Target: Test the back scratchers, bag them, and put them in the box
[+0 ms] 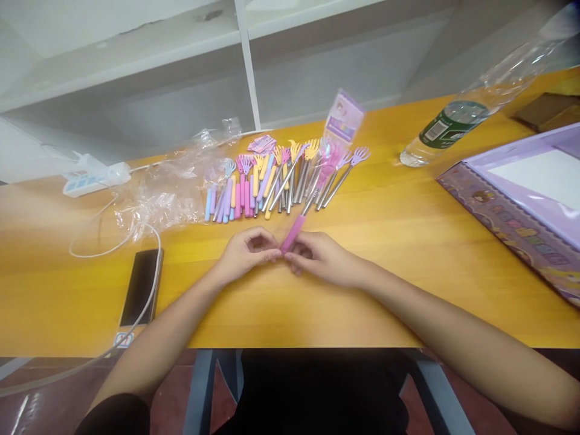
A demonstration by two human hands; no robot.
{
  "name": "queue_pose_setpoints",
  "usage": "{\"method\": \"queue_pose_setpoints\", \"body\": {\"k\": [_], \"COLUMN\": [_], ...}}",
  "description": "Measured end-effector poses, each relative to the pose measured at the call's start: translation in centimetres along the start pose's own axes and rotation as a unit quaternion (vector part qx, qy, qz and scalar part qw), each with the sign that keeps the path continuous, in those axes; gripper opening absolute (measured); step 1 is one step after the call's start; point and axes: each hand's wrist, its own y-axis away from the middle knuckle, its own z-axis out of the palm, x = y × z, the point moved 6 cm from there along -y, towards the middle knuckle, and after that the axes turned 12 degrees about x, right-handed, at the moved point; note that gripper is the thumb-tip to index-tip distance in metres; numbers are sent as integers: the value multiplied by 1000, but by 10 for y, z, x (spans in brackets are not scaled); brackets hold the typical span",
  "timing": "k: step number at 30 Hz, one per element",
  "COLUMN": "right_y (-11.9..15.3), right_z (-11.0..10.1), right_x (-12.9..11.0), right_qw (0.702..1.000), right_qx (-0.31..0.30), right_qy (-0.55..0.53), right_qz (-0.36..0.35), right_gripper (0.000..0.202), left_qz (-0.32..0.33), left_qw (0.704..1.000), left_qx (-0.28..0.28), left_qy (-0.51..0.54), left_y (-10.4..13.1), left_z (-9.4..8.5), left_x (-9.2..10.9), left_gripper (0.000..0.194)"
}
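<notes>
A pink back scratcher (296, 228) with a metal shaft stands tilted to the upper right, inside a clear plastic sleeve with a purple printed header (345, 118). Both hands meet at the lower end of its handle. My left hand (249, 252) pinches there with thumb and fingertips, at the left side of the sleeve's bottom. From the right, my right hand (319, 257) has its fingers closed round the same end. Behind them lies a row of loose back scratchers (254, 187) with hand-shaped heads in pink, yellow, purple and blue. Small printed cards (261, 144) lie behind that row.
Crumpled clear plastic bags (158, 199) lie on the left, near a white power strip (97, 176). A phone (141, 287) with a white cable (154, 284) across it is at front left. On the right are a water bottle (446, 130) and a purple printed box (512, 223).
</notes>
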Motion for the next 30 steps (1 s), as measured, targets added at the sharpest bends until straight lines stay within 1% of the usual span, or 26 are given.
{"method": "queue_pose_setpoints", "body": {"k": [4,7,11,13,16,19,21,23,25,27,30], "right_y": [2,3,2,2,0,-1,-1,0,0,0,0], "right_z": [-1,5,11,13,8,2,0,-1,0,1,1], "right_x": [-5,-2,8,12,15,19,22,24,23,20,16], "right_qw": [1000,999,996,994,991,986,982,980,983,987,992], "right_qx": [-21,-37,-26,-29,-21,-10,-1,7,0,-15,-28], "right_qy": [4,-14,-78,-96,-102,-108,-103,-95,-90,-90,-79], "right_qz": [-12,-2,32,51,84,129,158,174,162,133,91], "right_gripper": [20,30,36,37,39,47,53,57,57,53,44], "left_qz": [-5,4,-16,-37,-62,-67,-64,-56,-45,-42,-66], "left_qw": [1000,1000,1000,999,995,995,996,997,998,998,997], "left_qx": [12,10,0,-21,-49,-49,-49,-51,-49,-43,-41], "left_qy": [1,0,8,27,58,47,28,15,1,-12,-5], "left_y": [0,4,7,6,4,2,3,4,5,5,5], "left_z": [-2,2,6,8,8,5,5,6,7,8,8], "left_x": [-3,-5,-8,-9,-9,-7,-7,-6,-6,-6,-9], "left_gripper": [45,48,51,49,45,47,45,41,39,40,44]}}
